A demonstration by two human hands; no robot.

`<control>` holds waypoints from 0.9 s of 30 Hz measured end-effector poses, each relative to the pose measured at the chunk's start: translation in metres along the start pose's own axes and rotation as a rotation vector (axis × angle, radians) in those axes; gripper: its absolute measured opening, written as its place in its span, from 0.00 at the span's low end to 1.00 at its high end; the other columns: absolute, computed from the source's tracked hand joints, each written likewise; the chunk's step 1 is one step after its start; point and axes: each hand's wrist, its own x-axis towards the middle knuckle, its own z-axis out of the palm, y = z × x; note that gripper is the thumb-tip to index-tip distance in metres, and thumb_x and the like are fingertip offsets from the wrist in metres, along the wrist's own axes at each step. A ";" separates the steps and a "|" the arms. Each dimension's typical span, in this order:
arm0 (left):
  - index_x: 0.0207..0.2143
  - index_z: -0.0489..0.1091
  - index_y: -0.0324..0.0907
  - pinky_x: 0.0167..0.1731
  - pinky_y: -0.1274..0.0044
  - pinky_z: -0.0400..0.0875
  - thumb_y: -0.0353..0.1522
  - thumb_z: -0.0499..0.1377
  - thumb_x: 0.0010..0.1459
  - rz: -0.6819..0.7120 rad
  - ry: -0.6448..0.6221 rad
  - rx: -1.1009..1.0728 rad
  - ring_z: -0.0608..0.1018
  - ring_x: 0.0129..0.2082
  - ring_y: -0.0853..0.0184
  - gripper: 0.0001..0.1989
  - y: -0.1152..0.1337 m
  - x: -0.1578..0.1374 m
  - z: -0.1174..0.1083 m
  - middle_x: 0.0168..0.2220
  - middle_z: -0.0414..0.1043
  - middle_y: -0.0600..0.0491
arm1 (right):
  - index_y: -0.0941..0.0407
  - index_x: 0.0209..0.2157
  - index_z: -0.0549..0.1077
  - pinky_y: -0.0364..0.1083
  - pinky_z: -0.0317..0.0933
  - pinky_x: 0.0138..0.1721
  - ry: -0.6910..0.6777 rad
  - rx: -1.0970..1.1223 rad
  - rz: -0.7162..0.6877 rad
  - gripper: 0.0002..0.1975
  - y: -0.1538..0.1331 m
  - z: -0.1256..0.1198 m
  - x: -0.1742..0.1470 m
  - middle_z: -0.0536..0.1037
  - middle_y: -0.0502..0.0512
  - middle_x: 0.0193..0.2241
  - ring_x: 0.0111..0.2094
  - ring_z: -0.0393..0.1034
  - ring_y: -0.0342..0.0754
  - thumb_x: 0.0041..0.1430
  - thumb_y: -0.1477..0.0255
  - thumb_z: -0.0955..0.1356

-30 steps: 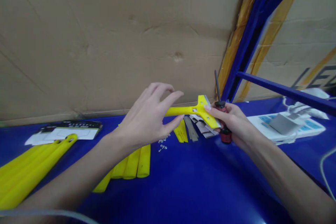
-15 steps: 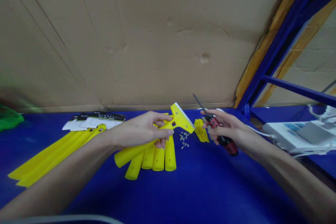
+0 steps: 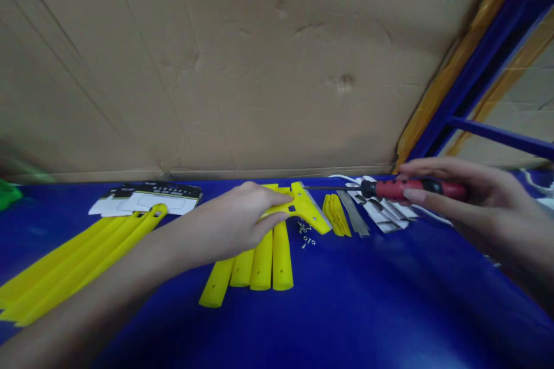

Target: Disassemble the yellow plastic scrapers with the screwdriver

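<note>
My left hand [image 3: 234, 219] pinches a yellow scraper [image 3: 309, 212] near the neck, its head tilted to the right with a pale blade along the edge. Two small screws show in the head. My right hand [image 3: 489, 202] is closed on a red and black screwdriver [image 3: 389, 189], held almost level and pointing left. Its tip reaches the upper end of the scraper head; whether it sits in the screw I cannot tell. Below my left hand lie several yellow handles [image 3: 262, 268]. Loose screws and nuts [image 3: 308, 240] are scattered under the scraper head.
Flat yellow pieces [image 3: 335, 216], grey metal blades [image 3: 355, 216] and white wrapped pieces [image 3: 383, 213] lie right of the scraper. At left are long yellow scrapers [image 3: 99, 253] and printed cards [image 3: 151, 199]. A cardboard wall [image 3: 259, 69] and a blue metal frame [image 3: 471, 86] bound the blue table.
My right hand has swung the screwdriver from upright-slanted to level, bringing its tip to the scraper head. The scraper has shifted slightly right and down. The view has turned a little.
</note>
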 end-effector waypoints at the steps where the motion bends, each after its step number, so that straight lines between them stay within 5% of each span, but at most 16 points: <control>1: 0.58 0.75 0.41 0.53 0.63 0.73 0.40 0.52 0.72 0.017 -0.008 0.007 0.80 0.53 0.52 0.21 -0.002 0.000 0.001 0.55 0.79 0.45 | 0.49 0.41 0.82 0.49 0.70 0.24 0.089 0.029 0.007 0.22 0.000 0.002 0.000 0.84 0.55 0.31 0.27 0.77 0.53 0.46 0.53 0.80; 6: 0.58 0.76 0.44 0.49 0.61 0.76 0.42 0.64 0.64 0.031 -0.094 0.051 0.82 0.49 0.50 0.22 -0.010 0.000 0.001 0.51 0.81 0.46 | 0.44 0.41 0.77 0.51 0.67 0.25 0.395 0.099 -0.134 0.22 -0.009 0.021 0.001 0.77 0.51 0.32 0.25 0.71 0.50 0.43 0.60 0.82; 12: 0.55 0.78 0.43 0.47 0.62 0.76 0.39 0.62 0.67 0.094 -0.071 0.045 0.83 0.48 0.51 0.18 -0.017 0.001 0.001 0.50 0.82 0.46 | 0.42 0.39 0.75 0.50 0.64 0.21 0.326 0.031 -0.357 0.11 -0.038 0.037 -0.002 0.74 0.50 0.32 0.24 0.69 0.50 0.55 0.65 0.77; 23: 0.49 0.81 0.44 0.37 0.69 0.71 0.40 0.59 0.70 0.166 -0.107 0.039 0.83 0.40 0.57 0.14 -0.020 0.001 -0.008 0.42 0.83 0.48 | 0.46 0.40 0.76 0.46 0.65 0.20 0.261 0.034 -0.628 0.14 -0.047 0.048 0.020 0.75 0.47 0.31 0.26 0.73 0.47 0.53 0.70 0.79; 27: 0.47 0.81 0.44 0.33 0.71 0.68 0.41 0.58 0.70 0.195 -0.086 0.040 0.82 0.36 0.59 0.14 -0.023 0.000 -0.007 0.37 0.82 0.49 | 0.47 0.42 0.76 0.47 0.64 0.19 0.175 0.050 -0.614 0.16 -0.045 0.050 0.027 0.76 0.49 0.31 0.27 0.75 0.50 0.53 0.67 0.79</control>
